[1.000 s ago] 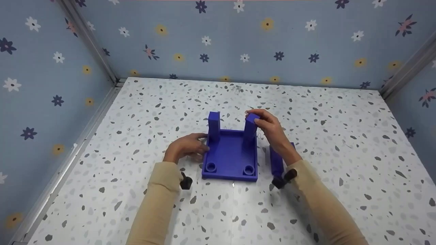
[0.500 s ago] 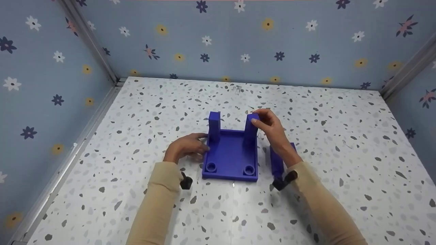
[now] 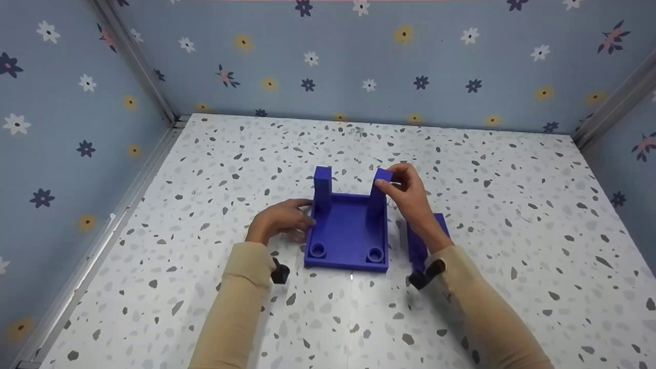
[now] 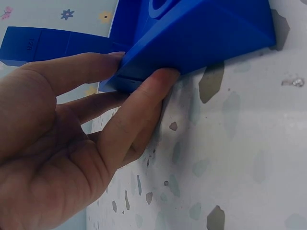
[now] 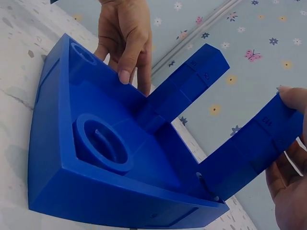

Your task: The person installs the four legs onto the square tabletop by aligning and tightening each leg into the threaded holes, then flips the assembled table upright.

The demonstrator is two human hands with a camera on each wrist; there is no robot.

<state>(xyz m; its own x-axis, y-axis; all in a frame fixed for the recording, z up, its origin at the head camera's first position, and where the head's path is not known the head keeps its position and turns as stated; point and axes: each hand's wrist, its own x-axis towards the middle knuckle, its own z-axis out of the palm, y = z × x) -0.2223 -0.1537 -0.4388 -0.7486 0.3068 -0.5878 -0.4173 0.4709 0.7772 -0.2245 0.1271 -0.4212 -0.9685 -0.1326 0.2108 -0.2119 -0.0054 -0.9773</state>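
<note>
- We are seeing flower-print walls (image 3: pixel 348 66) enclosing a speckled white tabletop (image 3: pixel 512 215).
- On it, our left hand (image 3: pixel 281 219) is pinching the blue tray (image 3: pixel 348 230) by its left edge.
- Our right hand (image 3: pixel 414 200) is pinching the far-right corner post (image 3: pixel 378 199).
- Blue pieces (image 3: pixel 417 243) are lying just beside, partly hidden.

The place appears to be a small work booth (image 3: pixel 51 169): pale blue, flower-printed walls (image 3: pixel 338 36) stand close along three sides of a white, terrazzo-patterned bench (image 3: pixel 505 205) flecked with grey, and straight metal posts (image 3: pixel 137 64) run up the corners where walls meet.
</note>
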